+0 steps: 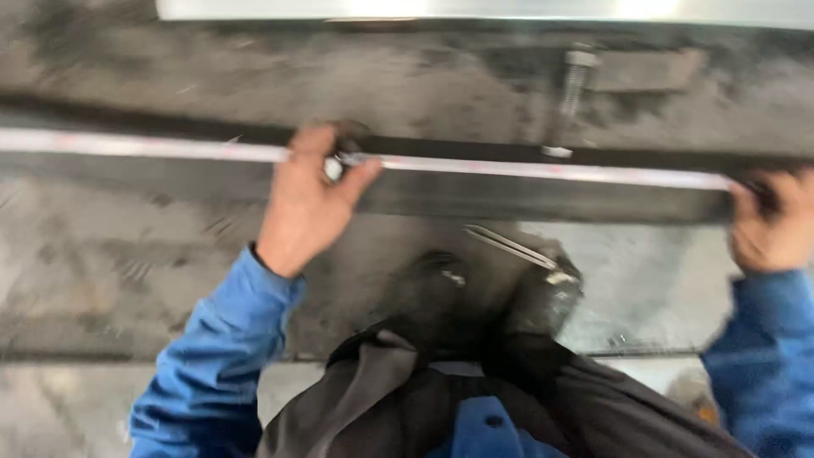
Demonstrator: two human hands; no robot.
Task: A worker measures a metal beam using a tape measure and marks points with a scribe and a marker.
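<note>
— Left hand pinches what on the dark steel bar?
— A pale measuring tape, stretched left to right along the bar (view blurred). Right hand curls closed over its far end; the marking spot sits nearest the left

Single view, head-worn camera: looks steeply down from the wearer's head over the chest and dark trousers at lower centre of the frame, facing the grey floor. Close range, arm's reach. Left hand sits centre-left, right hand at the right edge, tape measure crossing the upper half. Motion blur throughout. No second view shares the scene.
</note>
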